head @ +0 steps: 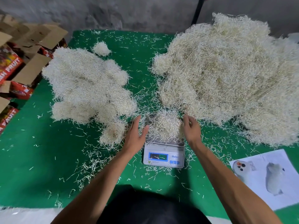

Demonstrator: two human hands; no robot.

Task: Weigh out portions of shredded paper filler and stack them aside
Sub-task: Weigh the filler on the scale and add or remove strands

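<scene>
left hand: fingers straight, touching portion side
right hand: fingers loosely curled, touching portion's other side
scale: sitting between both hands, carrying portion

cream shredded paper portion heaped on scale

Portion on scale, between heaps
</scene>
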